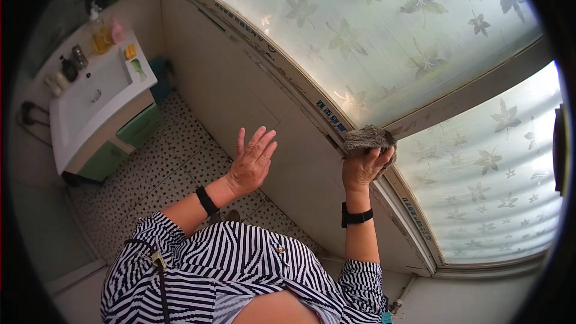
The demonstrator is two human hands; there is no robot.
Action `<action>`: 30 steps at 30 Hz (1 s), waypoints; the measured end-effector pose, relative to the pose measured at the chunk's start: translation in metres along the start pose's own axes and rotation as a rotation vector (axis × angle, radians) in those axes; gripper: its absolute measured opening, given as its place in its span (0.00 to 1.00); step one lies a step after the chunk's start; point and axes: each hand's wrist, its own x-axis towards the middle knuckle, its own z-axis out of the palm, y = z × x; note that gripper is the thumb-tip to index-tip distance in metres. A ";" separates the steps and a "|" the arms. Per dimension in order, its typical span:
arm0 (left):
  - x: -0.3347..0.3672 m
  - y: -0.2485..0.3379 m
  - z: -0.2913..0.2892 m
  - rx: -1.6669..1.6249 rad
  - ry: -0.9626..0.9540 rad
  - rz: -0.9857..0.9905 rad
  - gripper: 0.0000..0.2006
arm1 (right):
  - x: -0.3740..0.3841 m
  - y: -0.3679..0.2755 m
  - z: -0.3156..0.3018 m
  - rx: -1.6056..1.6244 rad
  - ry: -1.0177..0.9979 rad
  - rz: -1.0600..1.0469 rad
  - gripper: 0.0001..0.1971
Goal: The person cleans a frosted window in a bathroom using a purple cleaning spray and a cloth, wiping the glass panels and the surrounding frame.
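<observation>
My right hand (361, 171) is closed around a grey-brown cleaning cloth (367, 138). It presses the cloth against the lower window frame (324, 114), where the upright bar between the two panes comes down. The frame looks stained, and bits of printed tape stick to it. Frosted glass with a leaf pattern (348, 30) fills the pane to the left of the cloth; a second leaf-patterned pane (474, 174) lies to the right. Held in the air before the tiled wall, my left hand (251, 165) has its fingers stretched out and grips nothing.
At the left stands a white washbasin (111, 78) on a green-fronted cabinet (105, 159). A pump bottle (102, 36) and several small items sit on its rim. Below is a black-dotted tile floor (180, 150). A pipe (403, 294) runs along the wall at the lower right.
</observation>
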 end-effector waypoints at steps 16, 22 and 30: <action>-0.137 -0.006 -0.053 0.151 -0.264 -0.405 0.12 | -0.037 -0.043 -0.095 0.365 0.027 0.122 0.06; -0.174 -0.114 -0.168 0.307 0.119 -0.784 0.07 | -0.029 -0.102 -0.079 0.772 -0.005 0.214 0.15; -0.199 -0.375 -0.379 0.718 0.432 -0.948 0.13 | 0.056 -0.191 -0.050 0.547 0.053 0.301 0.11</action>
